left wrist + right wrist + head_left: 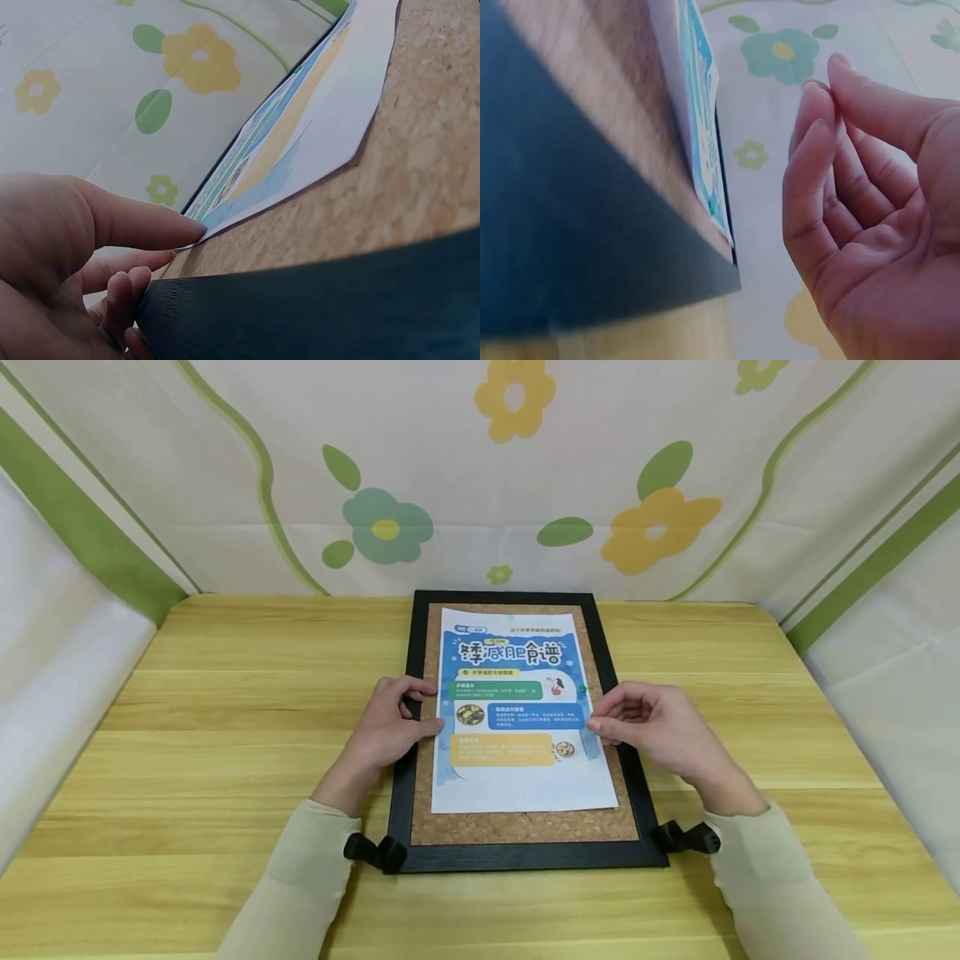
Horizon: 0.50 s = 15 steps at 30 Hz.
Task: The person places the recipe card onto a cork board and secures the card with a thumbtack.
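A printed poster sheet [525, 789] lies on a cork board [480, 831] with a black frame [525, 857]. My left hand [386, 718] reaches over the frame's left side, thumb and index fingertip apart along the sheet's left edge. In the left wrist view, its thumb [142, 225] presses the sheet's edge. A green push pin [582, 689] sits at the sheet's right edge. Just below that pin is my right hand [652, 722], fingers curled and thumb tip against the index fingertip; nothing shows between them in the right wrist view.
The board lies on a wood-grain table [225, 735], its far end near a flowered curtain [465, 460]. White side curtains [892, 560] stand left and right. Black wrist straps [686, 837] overlap the frame's near corners. A pale green spot [510, 617] shows at the sheet's top.
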### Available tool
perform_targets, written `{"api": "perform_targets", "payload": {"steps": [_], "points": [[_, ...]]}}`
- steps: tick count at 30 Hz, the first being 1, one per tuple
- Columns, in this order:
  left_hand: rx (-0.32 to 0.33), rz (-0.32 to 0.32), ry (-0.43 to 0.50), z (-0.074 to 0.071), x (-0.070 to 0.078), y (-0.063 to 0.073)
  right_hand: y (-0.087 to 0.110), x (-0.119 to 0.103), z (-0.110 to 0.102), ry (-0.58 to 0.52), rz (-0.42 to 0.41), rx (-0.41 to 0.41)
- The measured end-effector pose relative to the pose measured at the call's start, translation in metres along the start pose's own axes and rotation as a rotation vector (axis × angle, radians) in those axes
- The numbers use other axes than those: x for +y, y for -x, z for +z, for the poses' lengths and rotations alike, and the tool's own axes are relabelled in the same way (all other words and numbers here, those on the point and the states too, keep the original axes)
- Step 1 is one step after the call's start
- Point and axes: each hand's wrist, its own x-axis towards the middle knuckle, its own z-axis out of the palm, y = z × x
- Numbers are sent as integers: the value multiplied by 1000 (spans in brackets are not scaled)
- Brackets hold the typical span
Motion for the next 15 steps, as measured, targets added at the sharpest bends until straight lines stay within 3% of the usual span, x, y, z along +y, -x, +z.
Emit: {"api": "perform_targets", "payload": {"steps": [6,15], "points": [[1,-1,-1,0,0,0,-1,-5,8,25,-47,-46],[-5,3,1,-1,0,1,-3,-6,18,-37,-74,-122]]}}
